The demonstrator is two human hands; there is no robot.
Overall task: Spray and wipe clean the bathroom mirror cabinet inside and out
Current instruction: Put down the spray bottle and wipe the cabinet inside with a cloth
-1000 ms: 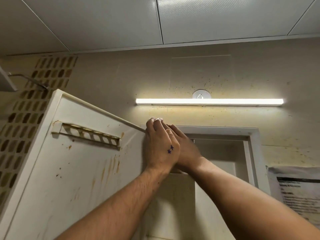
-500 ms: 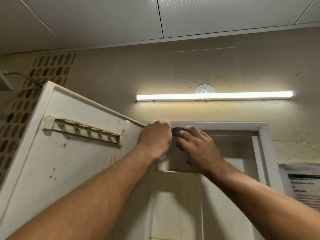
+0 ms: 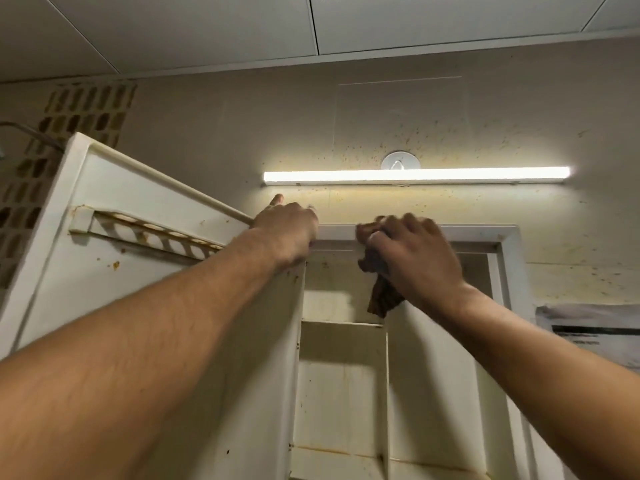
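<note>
Overhead, left hand (image 3: 287, 233) gripping cabinet (image 3: 485, 233) edge, right hand (image 3: 415, 258) holding cloth (image 3: 381, 299)

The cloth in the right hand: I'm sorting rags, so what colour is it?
The cloth is dark brown, clearest in the head view under the right hand.

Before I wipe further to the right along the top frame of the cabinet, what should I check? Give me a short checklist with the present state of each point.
1. Firm hold on the cloth: ok, the right hand grips the dark cloth.
2. Cloth on the top frame: ok, it lies against the frame's front.
3. Steady cabinet door: ok, the left hand holds its top edge near the hinge side.
4. Way to the right along the frame: ok, nothing shows on it.
5. Cloth wet with spray: cannot tell.
6. Inner face of the door clean: not ok, brown stains show.
</note>
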